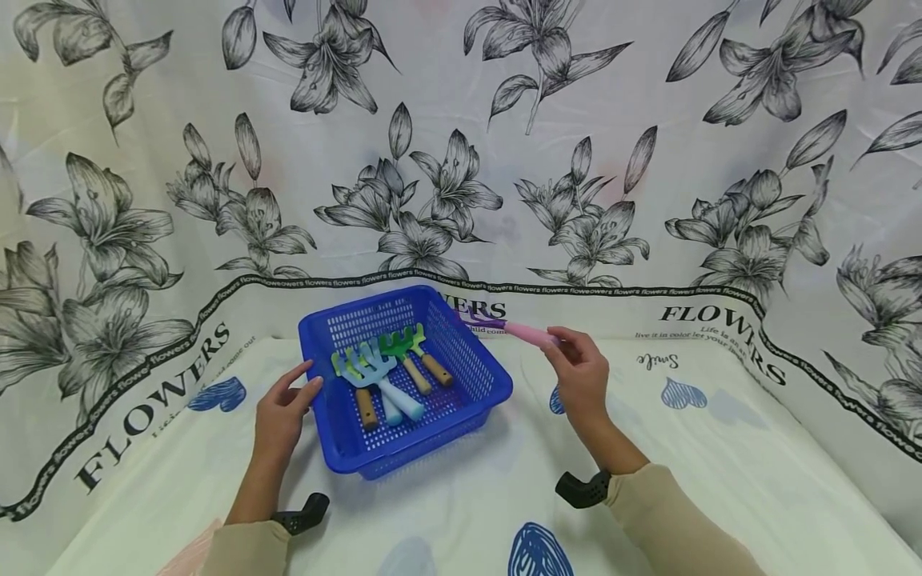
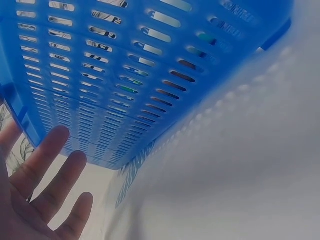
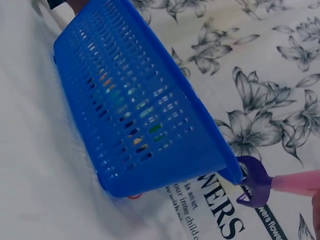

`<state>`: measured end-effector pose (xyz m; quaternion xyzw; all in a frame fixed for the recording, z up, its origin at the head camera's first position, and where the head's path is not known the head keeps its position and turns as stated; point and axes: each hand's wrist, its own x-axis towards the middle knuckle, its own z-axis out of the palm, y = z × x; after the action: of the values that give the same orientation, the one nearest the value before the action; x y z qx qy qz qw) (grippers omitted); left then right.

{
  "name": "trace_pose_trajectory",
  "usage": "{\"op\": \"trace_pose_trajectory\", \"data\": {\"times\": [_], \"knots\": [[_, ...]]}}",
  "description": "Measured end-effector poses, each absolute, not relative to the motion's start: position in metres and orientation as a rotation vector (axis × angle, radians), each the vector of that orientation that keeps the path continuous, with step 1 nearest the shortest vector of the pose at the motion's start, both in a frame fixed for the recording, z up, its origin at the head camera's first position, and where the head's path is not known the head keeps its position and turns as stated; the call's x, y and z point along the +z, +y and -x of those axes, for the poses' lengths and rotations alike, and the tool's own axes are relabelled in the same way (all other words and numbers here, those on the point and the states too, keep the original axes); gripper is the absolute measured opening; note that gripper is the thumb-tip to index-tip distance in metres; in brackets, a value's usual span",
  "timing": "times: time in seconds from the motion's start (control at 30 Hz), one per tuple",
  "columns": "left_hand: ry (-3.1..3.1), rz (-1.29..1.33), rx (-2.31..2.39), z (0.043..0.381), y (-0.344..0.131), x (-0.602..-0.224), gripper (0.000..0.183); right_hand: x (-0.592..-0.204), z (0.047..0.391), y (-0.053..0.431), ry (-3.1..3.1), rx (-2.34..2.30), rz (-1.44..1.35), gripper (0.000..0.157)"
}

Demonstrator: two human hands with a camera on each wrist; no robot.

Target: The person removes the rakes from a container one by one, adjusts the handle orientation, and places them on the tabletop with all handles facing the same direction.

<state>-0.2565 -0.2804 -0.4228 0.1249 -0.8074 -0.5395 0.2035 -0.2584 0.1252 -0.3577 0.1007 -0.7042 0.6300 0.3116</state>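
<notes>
A blue plastic basket (image 1: 432, 432) with slotted walls stands on the cloth, several small hand rakes inside. Among them are a light blue rake (image 1: 400, 398) and a green rake (image 1: 398, 346) with a wooden handle. My left hand (image 1: 279, 412) grips the basket's left rim between thumb and forefinger; the left wrist view shows its other fingers (image 2: 42, 160) spread beside the wall. With my right hand (image 1: 580, 374) I pinch the pink handle of a purple toy rake (image 1: 529, 332). Its purple head (image 3: 257, 181) is at the basket's right rim; contact is unclear.
A pale bed-like surface covered by printed cloth (image 1: 446, 520) lies under the basket. Behind it hangs a white curtain (image 1: 432, 80) with black flower drawings and lettering. Black wrist devices (image 1: 582, 490) sit at both sleeves.
</notes>
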Motion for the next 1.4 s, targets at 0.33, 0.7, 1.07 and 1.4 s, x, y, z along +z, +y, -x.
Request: {"op": "trace_pose_trajectory", "data": {"times": [0.33, 0.7, 1.07, 1.4], "knots": [[-2.261, -0.338, -1.527, 0.256, -0.282, -0.424, 0.056, -0.391, 0.278, 0.138, -1.897, 1.545, -0.158, 0.024], [-2.261, -0.336, -1.531, 0.258, -0.281, -0.425, 0.056, -0.407, 0.280, 0.137, -2.076, 1.332, -0.091, 0.020], [-2.255, -0.342, -1.534, 0.257, -0.280, -0.423, 0.055, -0.416, 0.276, 0.130, -2.481, 1.328, -0.007, 0.020], [-2.248, -0.354, -1.541, 0.256, -0.279, -0.422, 0.056, -0.436, 0.283, 0.128, -2.670, 1.463, 0.055, 0.024]]}}
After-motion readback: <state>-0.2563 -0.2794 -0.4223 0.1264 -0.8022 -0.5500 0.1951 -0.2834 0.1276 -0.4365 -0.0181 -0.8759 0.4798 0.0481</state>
